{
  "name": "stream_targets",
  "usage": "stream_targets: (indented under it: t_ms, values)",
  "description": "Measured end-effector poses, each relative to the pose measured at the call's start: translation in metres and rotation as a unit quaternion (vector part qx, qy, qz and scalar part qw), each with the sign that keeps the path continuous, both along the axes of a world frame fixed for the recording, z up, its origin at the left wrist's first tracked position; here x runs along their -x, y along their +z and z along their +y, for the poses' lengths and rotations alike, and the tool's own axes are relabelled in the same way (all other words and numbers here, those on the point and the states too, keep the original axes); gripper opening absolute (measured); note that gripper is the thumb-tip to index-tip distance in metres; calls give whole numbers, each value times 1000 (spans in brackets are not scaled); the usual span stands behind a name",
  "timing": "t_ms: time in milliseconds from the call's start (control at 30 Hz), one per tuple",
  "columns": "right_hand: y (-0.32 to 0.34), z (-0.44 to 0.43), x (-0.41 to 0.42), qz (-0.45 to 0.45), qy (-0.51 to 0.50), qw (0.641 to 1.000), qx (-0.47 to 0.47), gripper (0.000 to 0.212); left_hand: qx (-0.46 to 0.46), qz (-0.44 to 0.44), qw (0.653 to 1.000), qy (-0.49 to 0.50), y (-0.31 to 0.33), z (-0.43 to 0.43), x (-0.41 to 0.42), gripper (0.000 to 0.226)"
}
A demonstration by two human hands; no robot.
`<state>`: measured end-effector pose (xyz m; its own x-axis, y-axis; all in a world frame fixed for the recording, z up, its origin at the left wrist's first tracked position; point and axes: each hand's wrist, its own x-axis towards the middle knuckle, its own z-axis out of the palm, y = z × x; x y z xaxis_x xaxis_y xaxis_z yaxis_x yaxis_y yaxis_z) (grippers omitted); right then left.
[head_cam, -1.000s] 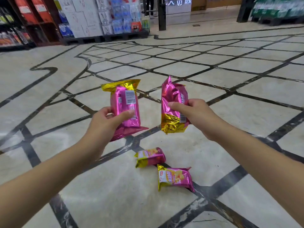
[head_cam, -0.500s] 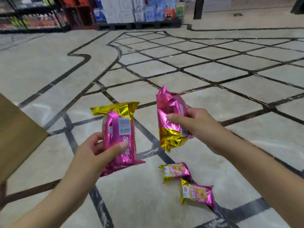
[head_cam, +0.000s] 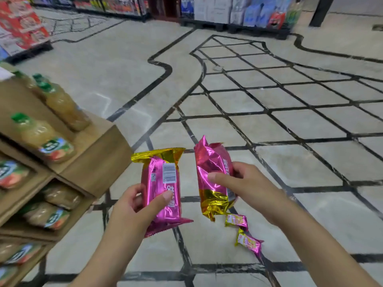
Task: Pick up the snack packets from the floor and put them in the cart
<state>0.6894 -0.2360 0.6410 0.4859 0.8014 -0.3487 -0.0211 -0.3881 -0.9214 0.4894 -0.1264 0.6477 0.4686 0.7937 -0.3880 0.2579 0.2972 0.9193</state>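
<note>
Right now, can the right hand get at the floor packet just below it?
Probably not yet. The path down to the floor packet is open, but the right hand grips a pink-and-gold packet, and the left hand holds a second packet; one must be put down first.

Left hand (head_cam: 132, 206) and right hand (head_cam: 250, 189) are bare, thumbnails short — as are both forearms (head_cam: 107, 255).

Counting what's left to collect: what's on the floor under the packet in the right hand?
On the tiled floor, a small packet lies just past the held packet's gold end, a second small packet beside it. Floor covered by the held packet and right hand is hidden.
</note>
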Motion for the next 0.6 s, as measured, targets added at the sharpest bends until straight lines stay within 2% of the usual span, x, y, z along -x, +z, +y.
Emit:
stream_targets:
  t_ms: [67,133,200,267,333,400,467,533,600]
  values:
    - [50,-1,21,19,2,1000,-9,18,4,-6,1000,14,55,-5,20,51]
    - [95,-5,42,42,-7,999,-14,19,6,-7,999,33,104,-12,40,47]
    - [130,-14,63,64,-13,998,-14,34,5,0,998,57,144,-25,61,48]
    - [156,-26,81,87,-15,996,-7,53,1,4,996,92,175,-39,80,38]
    - [175,-40,98,99,-4,995,-1,62,-10,5,993,120,201,-56,97,38]
    - [189,-56,112,105,10,994,0,61,-21,4,989,144,221,-78,112,39]
    - [201,-73,124,107,31,994,-2,49,-26,0,984,178,235,-104,127,33]
    - [214,-90,135,100,67,993,-4,39,-22,-6,979,204,243,-137,141,37]
    - [222,-107,144,82,100,992,-4,42,-10,-11,971,237,244,-171,154,37]
